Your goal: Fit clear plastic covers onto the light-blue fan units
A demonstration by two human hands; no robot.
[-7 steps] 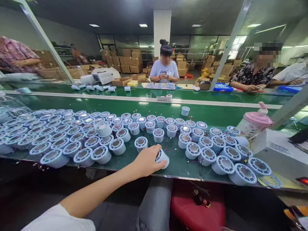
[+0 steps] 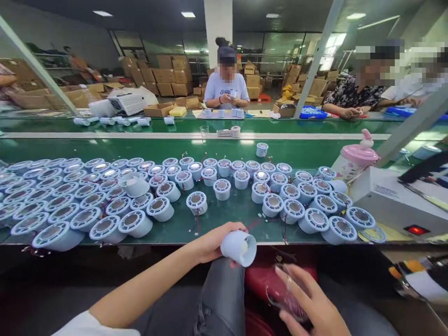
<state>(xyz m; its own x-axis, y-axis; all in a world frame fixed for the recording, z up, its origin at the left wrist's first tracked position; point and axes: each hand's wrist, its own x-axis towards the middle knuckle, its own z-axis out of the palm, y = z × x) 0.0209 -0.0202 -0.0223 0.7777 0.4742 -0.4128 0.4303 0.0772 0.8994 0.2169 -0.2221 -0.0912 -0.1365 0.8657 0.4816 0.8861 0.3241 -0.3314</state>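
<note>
Green tabletop (image 2: 157, 148) beyond, left hand (image 2: 213, 242) holds blue housing (image 2: 232, 247), right hand (image 2: 317, 301) apart.

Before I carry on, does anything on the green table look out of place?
Yes: toward the left, a pale blue plastic cup perches atop round, pale blue, silver-centred units; it looks odd because its neighbours rest on the green table.

A factory workshop, by the look of it.
Rows of matching blue units (image 2: 136, 224) crowd the long green bench (image 2: 308, 151) to the left and right of the left hand (image 2: 213, 240). Ahead of it, across the bench, a worker (image 2: 214, 88) holds a small part (image 2: 233, 94); farther right, two more people (image 2: 355, 95) are by blue trays (image 2: 312, 112). Well beyond the hand, boxes (image 2: 173, 75) stand stacked under ceiling lights (image 2: 188, 15).
</note>
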